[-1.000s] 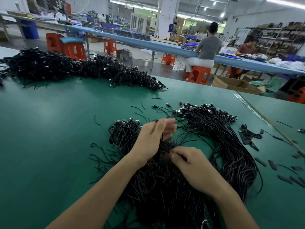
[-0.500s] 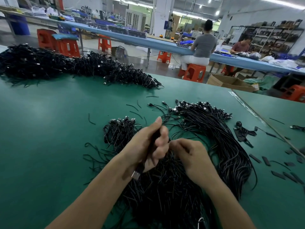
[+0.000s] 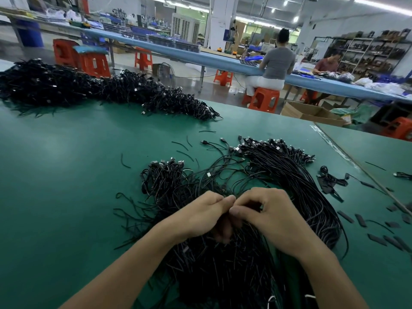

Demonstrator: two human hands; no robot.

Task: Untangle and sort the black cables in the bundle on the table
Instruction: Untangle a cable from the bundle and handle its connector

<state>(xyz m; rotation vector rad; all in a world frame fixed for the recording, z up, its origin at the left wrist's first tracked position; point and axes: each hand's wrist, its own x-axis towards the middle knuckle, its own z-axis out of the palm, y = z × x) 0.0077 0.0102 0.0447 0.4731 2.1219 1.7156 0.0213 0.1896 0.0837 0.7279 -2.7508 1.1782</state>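
Note:
A tangled bundle of black cables (image 3: 223, 264) lies on the green table (image 3: 66, 197) right in front of me. A straighter, combed bunch of cables (image 3: 296, 181) curves along its right side, plugs pointing away. A smaller clump of plugs (image 3: 165, 172) sits at the bundle's left. My left hand (image 3: 200, 217) and my right hand (image 3: 272, 217) meet over the middle of the bundle, fingers curled, pinching thin black cables between fingertips. What lies under the palms is hidden.
A long heap of black cables (image 3: 89, 90) runs across the table's far left. Loose short wire pieces (image 3: 182, 150) and flat black strips (image 3: 379, 237) are scattered to the far side and right. A table seam (image 3: 347, 157) runs diagonally at right. People sit at a blue bench beyond.
My left hand has dropped from its raised pose with a plug end and come down beside the right hand. Both hands now pinch cables together at the bundle's centre.

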